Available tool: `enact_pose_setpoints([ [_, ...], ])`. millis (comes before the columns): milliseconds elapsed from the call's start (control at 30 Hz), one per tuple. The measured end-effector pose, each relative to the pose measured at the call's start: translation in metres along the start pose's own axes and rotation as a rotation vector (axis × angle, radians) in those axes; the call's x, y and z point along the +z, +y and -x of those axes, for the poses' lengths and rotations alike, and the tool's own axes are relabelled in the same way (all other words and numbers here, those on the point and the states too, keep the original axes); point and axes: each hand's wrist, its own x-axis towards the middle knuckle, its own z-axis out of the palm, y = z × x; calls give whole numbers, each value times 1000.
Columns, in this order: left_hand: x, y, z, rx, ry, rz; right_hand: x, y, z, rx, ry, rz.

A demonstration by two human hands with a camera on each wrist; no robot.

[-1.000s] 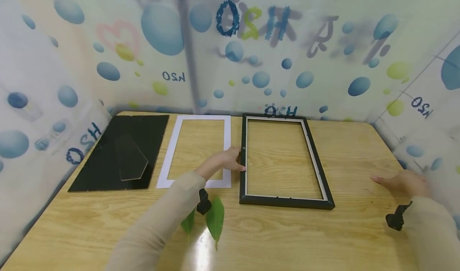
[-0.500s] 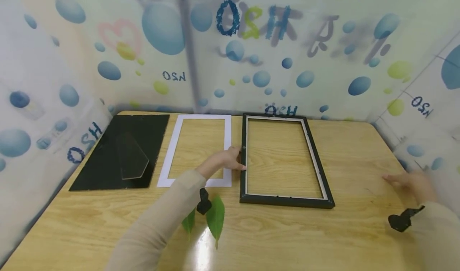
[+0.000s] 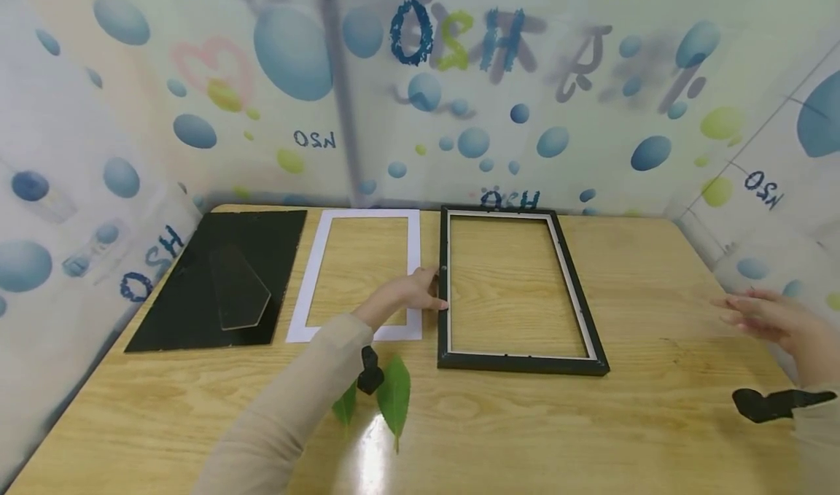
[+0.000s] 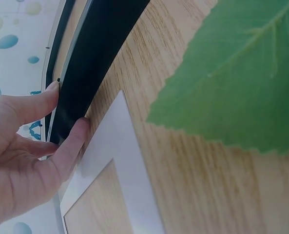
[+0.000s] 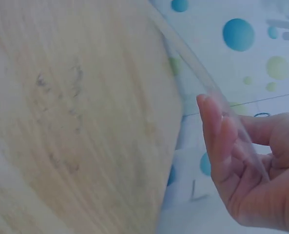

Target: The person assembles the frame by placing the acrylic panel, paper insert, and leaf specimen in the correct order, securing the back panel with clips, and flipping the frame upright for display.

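Observation:
My left hand [image 3: 416,291] grips the left side of a black picture frame [image 3: 525,364] lying on the table. In the left wrist view, the thumb rests on the inner edge of the frame [image 4: 93,53] and the fingers touch its outer side. My right hand [image 3: 781,324] is raised over the table's right edge. In the right wrist view, that hand [image 5: 266,170] pinches a thin transparent sheet [image 5: 190,58] between thumb and fingers. The sheet is barely visible in the head view, and its full outline cannot be made out.
Left of the frame lies a white mat border [image 3: 302,333], partly under my left arm. A black backing board [image 3: 177,298] with a stand flap lies farther left. Two green leaves, one [image 3: 394,396] in full view, lie in front on the wooden table [image 3: 512,437]. Patterned walls surround it.
My right hand has moved right and slightly up, turning so that its fingers point left. The left hand and the frame have stayed in place.

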Motion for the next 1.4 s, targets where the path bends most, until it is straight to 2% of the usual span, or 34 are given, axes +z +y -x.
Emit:
enact_pose_setpoints([
  [67, 1, 0, 0, -2, -3, 7, -6, 5, -2, -65, 8, -64],
  [200, 2, 0, 1, -8, 1, 23, -26, 18, -12, -133, 58, -82],
  [300, 3, -1, 1, -10, 5, 32, -30, 18, -13, -149, 115, -26],
  [433, 4, -1, -1, -12, 5, 32, -22, 4, -1, -149, 145, -23],
  [533, 3, 0, 0, -13, 3, 38, -12, -7, 7, -163, 114, -133],
  [600, 2, 0, 0, -16, 5, 44, -5, -13, 10, -183, 80, -218],
  [767, 0, 2, 2, -20, 7, 46, 15, -21, 16, -226, -42, -346],
  [967, -1, 2, 2, -22, 0, 41, 34, -19, 11, -181, -173, -354],
  [1033, -1, 2, 2, -24, -2, 44, 40, -17, 9, -205, -253, -380],
  [1167, -1, 2, 2, -23, -8, 56, 49, -13, 6, -230, -471, -527],
  [1233, -1, 2, 2, -20, -12, 61, 53, -10, 5, -218, -539, -566],
  [1400, 1, 1, 2, -13, -17, 61, 59, -2, 5, -229, -566, -522],
])
